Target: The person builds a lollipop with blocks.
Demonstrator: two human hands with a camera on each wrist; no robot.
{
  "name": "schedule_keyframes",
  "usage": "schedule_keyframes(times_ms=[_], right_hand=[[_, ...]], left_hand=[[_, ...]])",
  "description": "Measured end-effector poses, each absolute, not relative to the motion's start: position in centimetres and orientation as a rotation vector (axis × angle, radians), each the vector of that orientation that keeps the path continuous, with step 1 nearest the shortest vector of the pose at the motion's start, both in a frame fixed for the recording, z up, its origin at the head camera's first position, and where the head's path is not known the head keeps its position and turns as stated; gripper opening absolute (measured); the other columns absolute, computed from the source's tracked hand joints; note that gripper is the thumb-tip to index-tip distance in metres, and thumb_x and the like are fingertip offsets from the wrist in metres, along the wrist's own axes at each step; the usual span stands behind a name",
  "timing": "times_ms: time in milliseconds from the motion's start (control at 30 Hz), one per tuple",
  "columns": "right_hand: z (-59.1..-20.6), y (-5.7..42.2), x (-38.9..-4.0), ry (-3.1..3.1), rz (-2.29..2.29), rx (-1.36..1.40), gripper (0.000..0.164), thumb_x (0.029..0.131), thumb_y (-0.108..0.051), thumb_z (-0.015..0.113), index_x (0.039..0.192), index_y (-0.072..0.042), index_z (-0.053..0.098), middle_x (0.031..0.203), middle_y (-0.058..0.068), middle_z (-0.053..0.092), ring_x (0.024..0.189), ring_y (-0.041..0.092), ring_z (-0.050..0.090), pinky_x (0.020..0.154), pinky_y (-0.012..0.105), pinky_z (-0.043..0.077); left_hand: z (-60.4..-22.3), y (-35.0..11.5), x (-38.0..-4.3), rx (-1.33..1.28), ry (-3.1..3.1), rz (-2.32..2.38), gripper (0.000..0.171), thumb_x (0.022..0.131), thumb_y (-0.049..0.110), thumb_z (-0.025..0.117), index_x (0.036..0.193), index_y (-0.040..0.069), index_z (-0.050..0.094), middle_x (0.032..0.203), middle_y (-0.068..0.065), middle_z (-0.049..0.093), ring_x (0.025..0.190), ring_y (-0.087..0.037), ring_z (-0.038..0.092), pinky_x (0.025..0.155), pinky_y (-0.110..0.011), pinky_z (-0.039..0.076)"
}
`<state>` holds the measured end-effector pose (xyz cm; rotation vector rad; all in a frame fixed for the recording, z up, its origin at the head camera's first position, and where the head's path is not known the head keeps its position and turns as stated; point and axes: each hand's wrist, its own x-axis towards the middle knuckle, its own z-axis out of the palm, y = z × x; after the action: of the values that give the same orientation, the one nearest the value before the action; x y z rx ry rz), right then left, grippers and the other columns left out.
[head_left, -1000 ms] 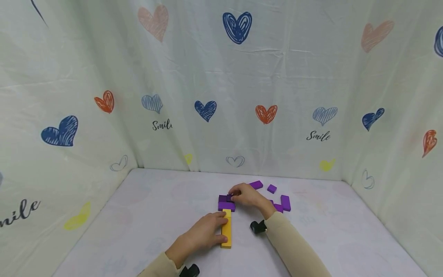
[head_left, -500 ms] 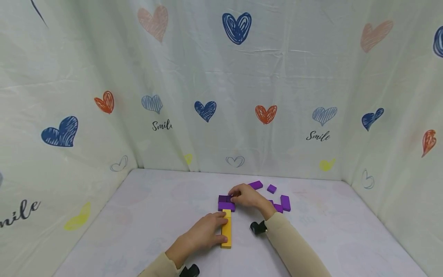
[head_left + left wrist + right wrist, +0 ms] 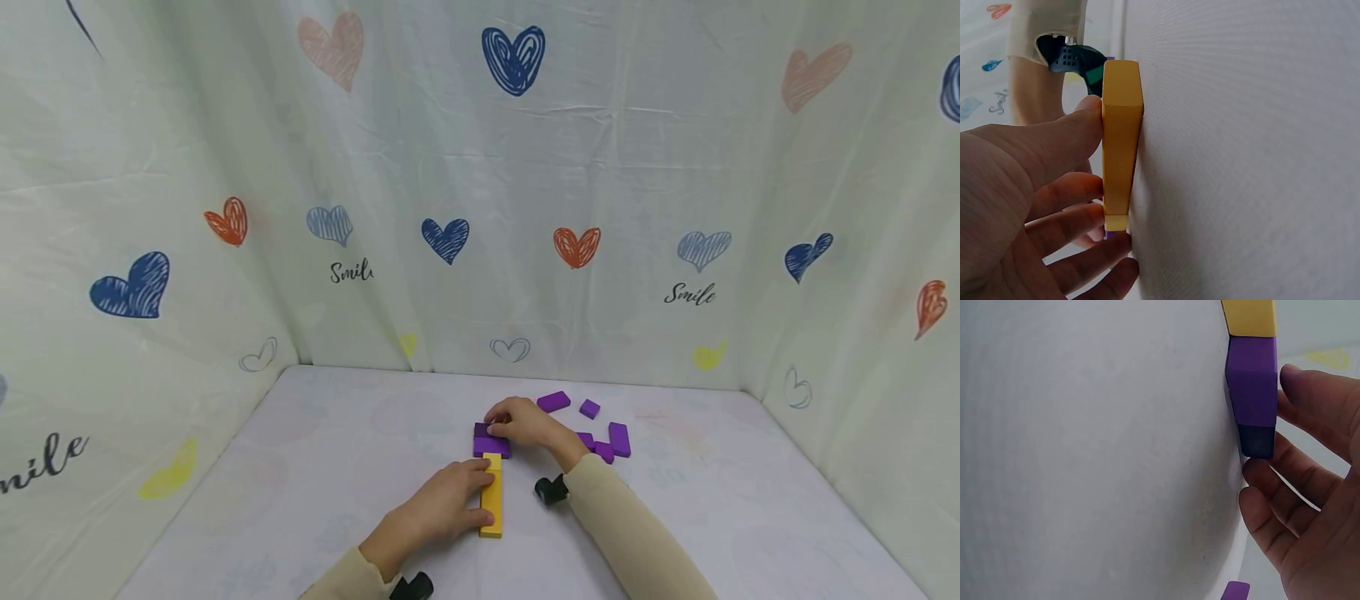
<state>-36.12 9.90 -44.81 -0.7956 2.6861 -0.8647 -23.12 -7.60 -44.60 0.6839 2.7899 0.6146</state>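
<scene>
A long yellow block (image 3: 491,496) lies lengthwise on the white table, with a short paler yellow block (image 3: 1115,222) at its far end. My left hand (image 3: 448,498) rests thumb and fingertips on the yellow blocks' upper face; its outer fingers reach past them. Touching the yellow end lies a purple block (image 3: 491,447) set crosswise, and behind it a dark purple block (image 3: 1256,440). My right hand (image 3: 527,422) is over these, its fingers loosely bent near the dark block and its thumb just off the purple block's top. Part of the dark row is hidden by the right hand.
Several loose purple pieces lie to the right: a long purple block (image 3: 553,402), a small purple block (image 3: 590,409), another purple block (image 3: 619,439) and some near the right wrist. A curtain printed with hearts surrounds the white table (image 3: 337,433).
My right hand has shifted slightly left over the dark purple blocks, covering more of them and exposing more loose purple pieces. My left hand and the yellow blocks have stayed still.
</scene>
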Motion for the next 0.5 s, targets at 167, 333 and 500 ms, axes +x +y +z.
schedule_keyframes(times_ms=[167, 333, 500], right_hand=[[-44.97, 10.0, -36.24, 2.689, -0.861, -0.805, 0.019, 0.092, -0.019, 0.065, 0.109, -0.015, 0.071, 0.098, -0.005, 0.066, 0.088, 0.011, 0.056, 0.083, 0.032, 0.051], [-45.02, 10.01, -36.28, 2.684, -0.865, -0.792, 0.019, 0.092, -0.019, 0.065, 0.109, -0.016, 0.072, 0.1, -0.005, 0.066, 0.091, 0.012, 0.057, 0.087, 0.034, 0.051], [-45.07, 9.9, -36.28, 2.699, -0.85, -0.789, 0.02, 0.092, -0.021, 0.064, 0.11, -0.016, 0.071, 0.099, -0.006, 0.066, 0.089, 0.011, 0.056, 0.085, 0.033, 0.051]], left_hand=[[-44.66, -7.49, -23.16, 0.67, 2.794, 0.606, 0.057, 0.081, 0.041, 0.074, 0.13, 0.014, 0.061, 0.142, -0.002, 0.048, 0.128, -0.024, 0.046, 0.106, -0.043, 0.039], [-44.69, -7.52, -23.18, 0.656, 2.79, 0.609, 0.057, 0.081, 0.041, 0.074, 0.13, 0.014, 0.061, 0.142, -0.001, 0.048, 0.128, -0.024, 0.046, 0.106, -0.043, 0.039], [-44.59, -7.54, -23.1, 0.659, 2.786, 0.618, 0.057, 0.081, 0.042, 0.073, 0.13, 0.014, 0.06, 0.143, -0.001, 0.048, 0.129, -0.024, 0.045, 0.106, -0.043, 0.038]])
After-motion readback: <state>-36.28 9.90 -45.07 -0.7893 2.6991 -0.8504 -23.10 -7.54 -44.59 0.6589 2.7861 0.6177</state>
